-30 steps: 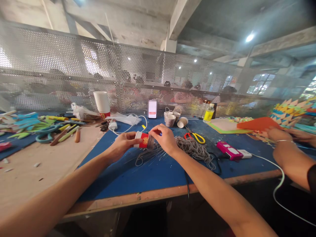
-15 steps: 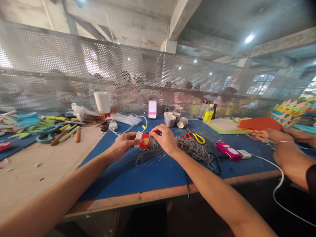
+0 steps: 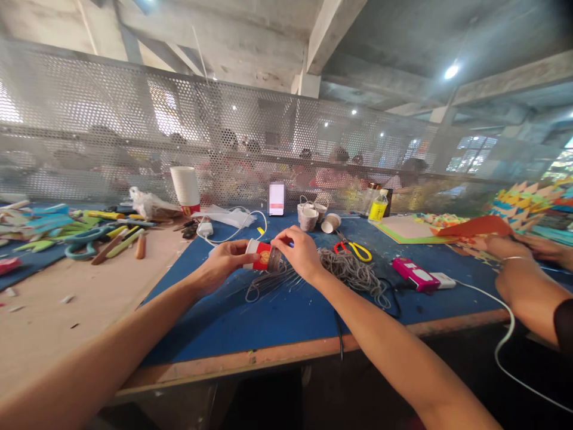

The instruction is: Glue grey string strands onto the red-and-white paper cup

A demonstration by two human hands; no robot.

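A red and white paper cup (image 3: 256, 255) lies sideways in my left hand (image 3: 224, 261), whose thumb and fingers are closed around its rim end. Grey cord (image 3: 274, 260) is wound about the cup's narrow end. There my right hand (image 3: 301, 254) pinches at the cord, its fingertips against the cup. A bit of bright blue shows between the right fingers; I cannot make out what it is. A loose heap of grey cord (image 3: 353, 272) lies on the blue mat (image 3: 224, 331), just right of my right hand.
Behind stand a phone (image 3: 276, 199), cord-covered little cups (image 3: 308, 217), a tall cup stack (image 3: 185, 188) and a yellow-labelled bottle (image 3: 378, 206). Yellow-handled scissors (image 3: 359, 251) and a magenta box (image 3: 415, 275) lie rightward. Tools (image 3: 119, 243) lie left. Another person's hand (image 3: 508, 246) holds orange paper (image 3: 477, 226).
The cup has turned slightly in my hands, so its gold emblem faces differently. Both hands stay nearly in place. At the right, the other person's orange paper has shifted a little.
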